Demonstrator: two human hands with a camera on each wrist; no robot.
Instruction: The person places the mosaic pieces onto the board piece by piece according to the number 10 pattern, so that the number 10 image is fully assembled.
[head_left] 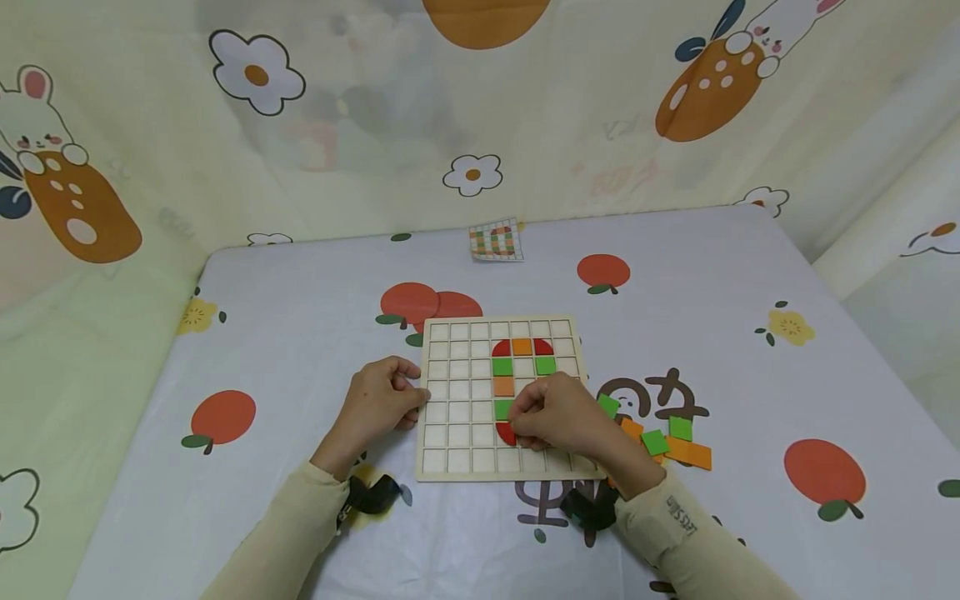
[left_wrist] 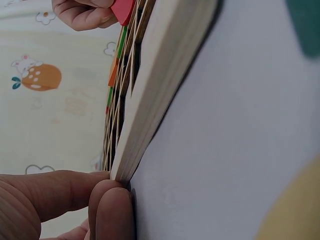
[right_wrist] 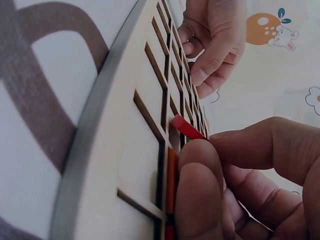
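A wooden grid board (head_left: 459,414) lies flat on the table. My left hand (head_left: 381,393) pinches its left edge, with the thumb on one side and fingertips on the other in the left wrist view. My right hand (head_left: 558,414) holds a red tile (right_wrist: 187,127) with a rounded corner between thumb and fingers, tilted over a cell in the lower part of the board. Above that hand, green, orange and red tiles sit in the grid, among them an orange tile (head_left: 522,347) at the top. Another orange tile (right_wrist: 171,180) sits beside the fingertips; the hand hides it in the head view.
Loose green and orange tiles, such as a green tile (head_left: 680,428), lie in a pile right of the board, partly behind the right forearm. A small patterned card (head_left: 496,241) lies at the table's back. A printed curtain (head_left: 360,142) hangs behind the table.
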